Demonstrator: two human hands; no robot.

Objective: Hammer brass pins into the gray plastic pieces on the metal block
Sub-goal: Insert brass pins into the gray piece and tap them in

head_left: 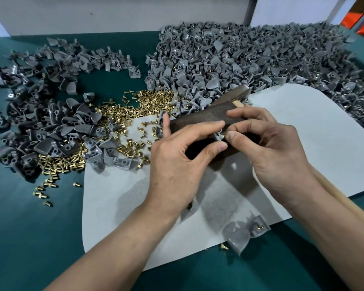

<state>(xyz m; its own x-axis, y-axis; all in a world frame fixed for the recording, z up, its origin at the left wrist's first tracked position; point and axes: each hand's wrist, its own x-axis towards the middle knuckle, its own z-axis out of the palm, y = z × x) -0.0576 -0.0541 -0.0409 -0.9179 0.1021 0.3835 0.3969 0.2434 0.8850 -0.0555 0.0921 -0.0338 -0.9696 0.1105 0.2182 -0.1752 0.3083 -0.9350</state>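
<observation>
Works over a dark metal block (202, 118) set on a white mat (313, 143), itself on a green tabletop (51, 238). With the left hand (177, 164), pinches a gray plastic piece (217, 138) between thumb and forefinger, and stretches another finger to the block's left end, next to a second gray piece (160, 124) standing there. Holds the pinched piece just above the near end of the block, right between the two hands.

With the right hand (275, 156), nips a brass pin (223, 136) between thumb tip and forefinger tip, pin against the side of the gray plastic piece (cannot tell whether it sits in a hole). Curls the other right fingers inward behind the pinch.

Has a hammer (239, 93) lying past the far end of the block, dark head against the heap, wooden handle running under the right hand and out along the right forearm. Cannot tell whether the palm grips that handle.

Has loose brass pins (122, 110) scattered in a band left of the block, partly on the white mat, partly on the green tabletop. Faces a large heap of gray pieces (250, 53) behind and to the right, several showing brass, and a darker, sparser heap (40, 114) on the left. Has two more gray pieces (240, 236) at the mat's near edge, one with brass in it, a single pin just beside them.
</observation>
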